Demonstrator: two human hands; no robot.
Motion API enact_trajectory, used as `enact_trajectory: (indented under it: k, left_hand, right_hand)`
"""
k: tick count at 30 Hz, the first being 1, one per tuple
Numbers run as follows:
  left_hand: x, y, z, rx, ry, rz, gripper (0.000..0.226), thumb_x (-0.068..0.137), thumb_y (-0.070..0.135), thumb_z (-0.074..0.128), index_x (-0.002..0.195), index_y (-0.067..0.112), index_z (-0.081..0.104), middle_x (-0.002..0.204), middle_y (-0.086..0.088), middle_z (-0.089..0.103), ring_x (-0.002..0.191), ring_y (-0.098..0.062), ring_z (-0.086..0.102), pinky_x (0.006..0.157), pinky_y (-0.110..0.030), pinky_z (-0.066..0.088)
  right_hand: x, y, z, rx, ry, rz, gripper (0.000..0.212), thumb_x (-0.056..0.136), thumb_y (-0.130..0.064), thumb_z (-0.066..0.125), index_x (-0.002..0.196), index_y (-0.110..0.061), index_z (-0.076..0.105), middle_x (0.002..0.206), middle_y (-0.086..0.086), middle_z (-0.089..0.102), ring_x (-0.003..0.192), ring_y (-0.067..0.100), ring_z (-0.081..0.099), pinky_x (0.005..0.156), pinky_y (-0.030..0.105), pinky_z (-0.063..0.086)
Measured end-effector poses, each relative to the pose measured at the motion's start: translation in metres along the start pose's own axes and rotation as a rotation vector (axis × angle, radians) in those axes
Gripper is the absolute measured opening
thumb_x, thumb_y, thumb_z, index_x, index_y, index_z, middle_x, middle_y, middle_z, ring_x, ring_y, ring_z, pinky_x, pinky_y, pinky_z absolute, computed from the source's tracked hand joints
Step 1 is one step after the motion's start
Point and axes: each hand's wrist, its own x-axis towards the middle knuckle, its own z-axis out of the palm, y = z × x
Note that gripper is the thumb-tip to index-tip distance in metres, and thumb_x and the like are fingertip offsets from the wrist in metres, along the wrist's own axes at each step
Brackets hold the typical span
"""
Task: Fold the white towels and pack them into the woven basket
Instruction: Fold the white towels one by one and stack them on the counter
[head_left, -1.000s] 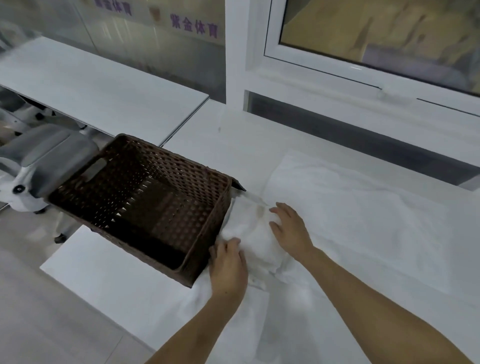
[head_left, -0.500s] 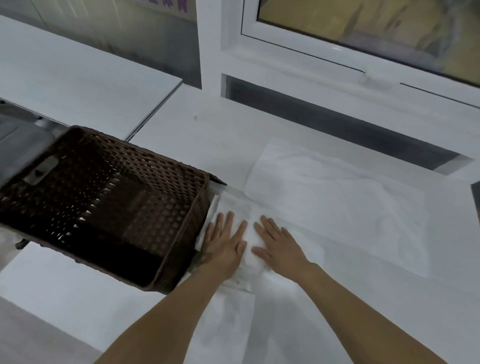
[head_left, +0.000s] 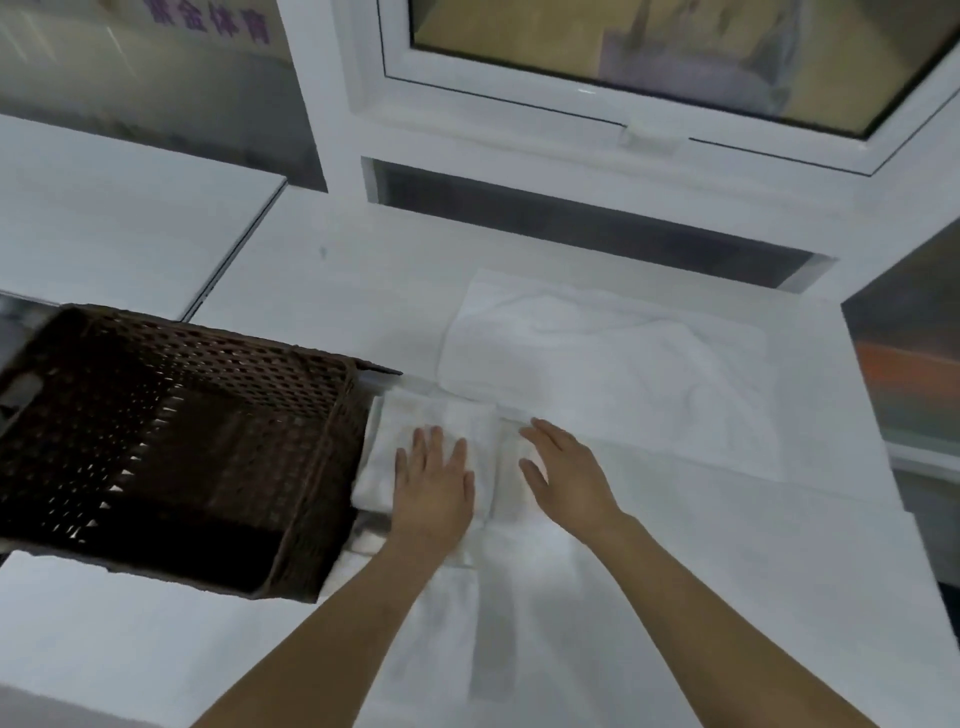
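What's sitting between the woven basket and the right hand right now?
In the head view, the folded towel and the left hand pressing flat on it lie between the woven basket and the right hand.

Both bare forearms reach forward from the lower edge of the view, angling in towards each other so the hands end up side by side, close but apart. The left hand (head_left: 434, 480) lies palm down, fingers straight and slightly spread, pointing away from the body, the wrist in line with the forearm. The right hand (head_left: 563, 475) is also palm down with fingers extended, but they lean towards the left, and the thumb sticks out to the near side. Its palm seems a little raised rather than pressed flat, though the blur makes that hard to judge. Neither hand curls round anything.
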Motion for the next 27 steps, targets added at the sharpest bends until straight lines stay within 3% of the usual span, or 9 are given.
enact_trajectory:
  k: [5, 12, 21, 24, 27]
  left_hand:
    - [0.009, 0.079, 0.007, -0.080, 0.104, 0.193, 0.054, 0.104, 0.036, 0.040, 0.155, 0.020, 0.036, 0.166, -0.014, 0.022, 0.155, -0.034, 0.013, 0.125, -0.053, 0.017]
    - [0.024, 0.214, 0.037, -0.059, -0.065, 0.367, 0.056, 0.108, 0.039, 0.023, 0.161, 0.022, 0.016, 0.170, -0.005, 0.005, 0.157, -0.026, -0.002, 0.127, -0.046, 0.007]
    - [0.072, 0.370, 0.109, -0.078, -0.117, 0.479, 0.043, 0.105, 0.034, 0.044, 0.146, 0.021, 0.044, 0.158, -0.001, 0.039, 0.152, -0.024, 0.026, 0.121, -0.042, 0.027]
    - [0.102, 0.411, 0.133, -0.046, -0.078, 0.534, 0.041, 0.099, 0.031, 0.059, 0.138, 0.019, 0.054, 0.155, -0.004, 0.044, 0.150, -0.026, 0.031, 0.119, -0.044, 0.032]
    - [0.134, 0.436, 0.150, -0.053, -0.038, 0.555, 0.042, 0.093, 0.028, 0.069, 0.133, 0.018, 0.059, 0.154, -0.006, 0.045, 0.150, -0.030, 0.032, 0.118, -0.049, 0.033]
  right_hand:
    - [-0.059, 0.067, -0.043, -0.050, 0.099, 0.250, 0.044, 0.099, -0.025, 0.061, 0.143, -0.016, 0.057, 0.147, 0.007, 0.055, 0.135, 0.025, 0.052, 0.104, 0.043, 0.048]
    - [-0.130, 0.182, -0.086, -0.096, 0.107, 0.461, 0.041, 0.096, -0.024, 0.065, 0.135, -0.014, 0.063, 0.139, 0.009, 0.062, 0.125, 0.029, 0.060, 0.093, 0.045, 0.055]
    - [-0.153, 0.334, -0.115, -0.133, 0.009, 0.554, 0.041, 0.091, -0.023, 0.071, 0.131, -0.014, 0.065, 0.137, 0.012, 0.063, 0.124, 0.033, 0.062, 0.091, 0.048, 0.056]
    - [-0.146, 0.378, -0.119, -0.157, -0.062, 0.536, 0.048, 0.096, -0.029, 0.067, 0.142, -0.018, 0.057, 0.152, 0.011, 0.051, 0.141, 0.033, 0.048, 0.104, 0.050, 0.045]
    - [-0.142, 0.417, -0.114, -0.147, -0.210, 0.562, 0.063, 0.103, -0.044, 0.052, 0.159, -0.027, 0.029, 0.171, 0.002, 0.017, 0.157, 0.027, 0.015, 0.123, 0.046, 0.024]
